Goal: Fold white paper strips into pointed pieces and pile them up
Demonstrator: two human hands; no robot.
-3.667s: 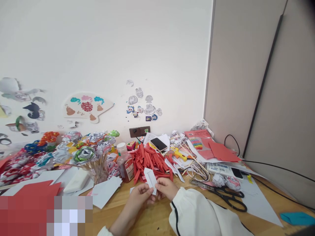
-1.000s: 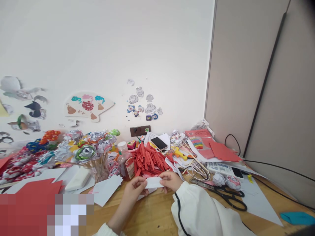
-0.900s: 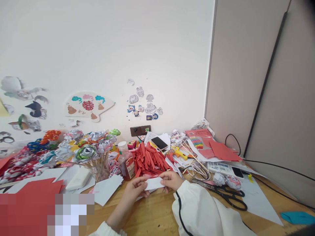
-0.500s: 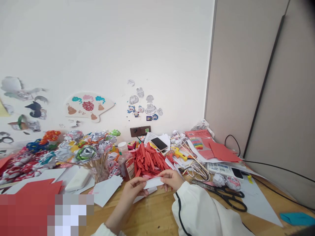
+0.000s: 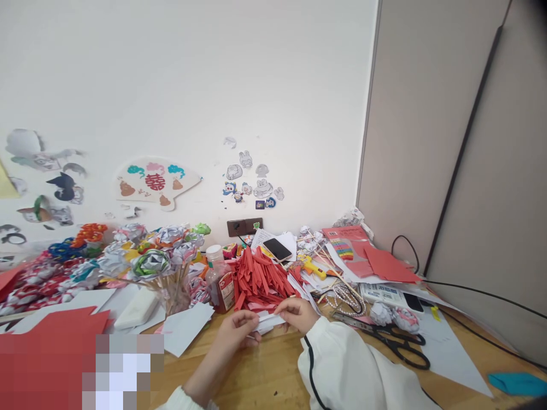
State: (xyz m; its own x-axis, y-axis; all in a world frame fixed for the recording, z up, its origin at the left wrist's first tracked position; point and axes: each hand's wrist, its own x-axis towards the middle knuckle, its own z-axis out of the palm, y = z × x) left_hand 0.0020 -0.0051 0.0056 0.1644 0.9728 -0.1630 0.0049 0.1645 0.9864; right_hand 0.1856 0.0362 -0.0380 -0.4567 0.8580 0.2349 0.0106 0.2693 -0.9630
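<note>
Over the front of the wooden table, my left hand (image 5: 241, 330) is closed with thumb and fingers pinching the left end of a small white paper strip (image 5: 270, 324). My right hand (image 5: 299, 314) is closed at the strip's right end, its thumb and forefinger pressed together. The strip's lower side and some of my fingertips are hidden. Just beyond both hands lies a heap of folded red paper strips (image 5: 260, 278). More white paper lies beside the heap.
Left of my hands stand a glass bottle (image 5: 219, 279), a white sheet (image 5: 188, 330) and paper flowers (image 5: 151, 265) on sticks. Rightward lie black-handled scissors (image 5: 404, 344), a beaded string (image 5: 345, 299), a yellow glue gun (image 5: 314, 267), a phone (image 5: 277, 249) and red paper (image 5: 388, 263).
The white paper between my hands shows as a narrower piece, lower and partly turned. My left hand has moved slightly right and down, and the view has shifted a little.
</note>
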